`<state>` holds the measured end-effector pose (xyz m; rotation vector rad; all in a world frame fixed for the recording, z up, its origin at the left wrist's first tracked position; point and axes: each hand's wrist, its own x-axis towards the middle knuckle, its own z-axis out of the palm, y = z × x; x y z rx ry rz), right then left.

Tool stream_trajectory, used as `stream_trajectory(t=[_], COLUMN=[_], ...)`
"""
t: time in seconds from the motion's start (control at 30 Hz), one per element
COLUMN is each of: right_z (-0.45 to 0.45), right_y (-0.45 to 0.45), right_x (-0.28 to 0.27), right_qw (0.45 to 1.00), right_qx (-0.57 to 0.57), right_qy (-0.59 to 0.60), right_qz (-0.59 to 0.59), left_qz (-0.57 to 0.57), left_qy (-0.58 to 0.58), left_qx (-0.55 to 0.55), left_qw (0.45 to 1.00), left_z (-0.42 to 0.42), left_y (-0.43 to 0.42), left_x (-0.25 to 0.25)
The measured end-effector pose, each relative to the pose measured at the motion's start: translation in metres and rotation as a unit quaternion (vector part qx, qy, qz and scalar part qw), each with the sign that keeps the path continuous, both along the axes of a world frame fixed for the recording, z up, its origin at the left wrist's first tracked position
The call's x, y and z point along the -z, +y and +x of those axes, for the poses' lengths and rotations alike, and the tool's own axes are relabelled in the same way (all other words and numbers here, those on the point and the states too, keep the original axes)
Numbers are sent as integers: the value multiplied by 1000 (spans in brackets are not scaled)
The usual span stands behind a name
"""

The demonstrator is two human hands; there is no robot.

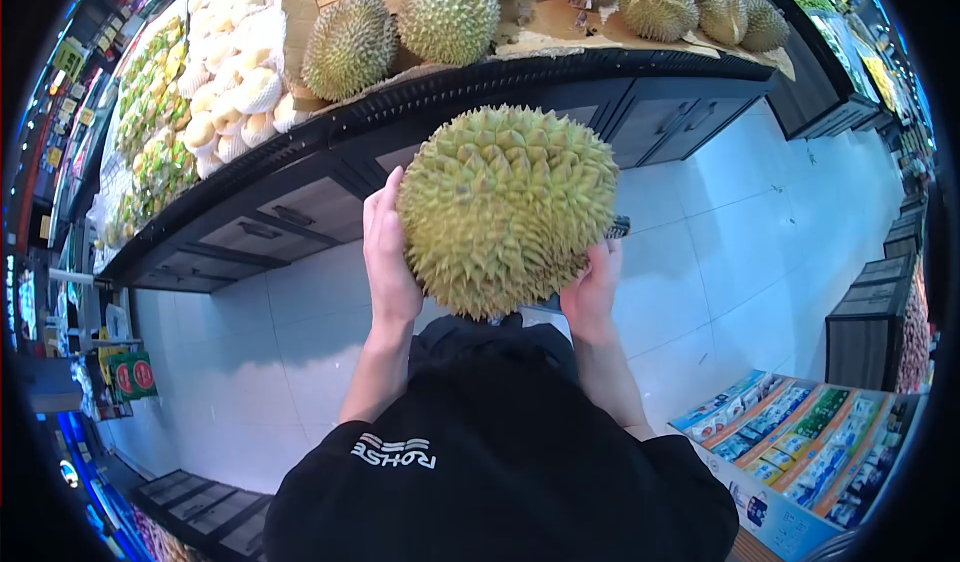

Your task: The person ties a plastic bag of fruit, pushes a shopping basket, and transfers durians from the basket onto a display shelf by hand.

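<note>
Both the left hand [388,262] and right hand [594,287] grasp one durian [508,207] near the counter [640,65]; any move calls for even support.

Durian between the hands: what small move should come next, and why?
I'd probably shift the right hand slightly farther forward along the durian: it grips close to the body-side end, while the left hand reaches farther along the opposite side, with floor below.
</note>
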<state>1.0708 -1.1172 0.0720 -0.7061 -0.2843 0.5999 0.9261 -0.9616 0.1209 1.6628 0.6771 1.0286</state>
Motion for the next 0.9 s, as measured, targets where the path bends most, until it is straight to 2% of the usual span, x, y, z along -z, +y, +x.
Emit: stream_trajectory(t=[0.07, 0.13, 0.33, 0.43, 0.47, 0.53, 0.6, 0.67, 0.8, 0.87, 0.9], right_z=[-5, -9, -11, -15, -18, -25, -33, -42, -70, -88, -97], right_y=[0, 1, 4, 10, 13, 22, 33, 47, 83, 103, 114], right_x=[7, 8, 47, 58, 60, 50, 46, 49, 57, 59, 58], right_qw=[996, 995, 983, 975, 972, 968, 957, 956, 950, 947, 948], right_qx=[14, 12, -50, -84, -97, -116, -142, -152, -169, -185, -191], right_qy=[53, 71, 149, 174, 190, 193, 235, 228, 253, 259, 252], right_qz=[-65, -72, -93, -107, -100, -106, -97, -107, -74, -41, -37], left_qz=[12, -38, -60, -86, -91, -174, -170, -212, -218, -144, -149], left_qy=[12, 70, 85, 154, 154, 118, 123, 97, 74, 78, 89], left_qx=[10, -14, -17, -9, -15, 9, 14, 44, 80, 113, 108], left_qw=[1000, 997, 994, 984, 984, 978, 978, 972, 970, 980, 979], left_z=[-3, -3, -18, -35, -42, -54, -68, -82, -117, -137, -146], left_y=[0, -3, 2, 5, 8, 16, 25, 39, 75, 96, 105], left_x=[3, 0, 12, 6, 5, 0, -3, -11, -21, -20, -25])
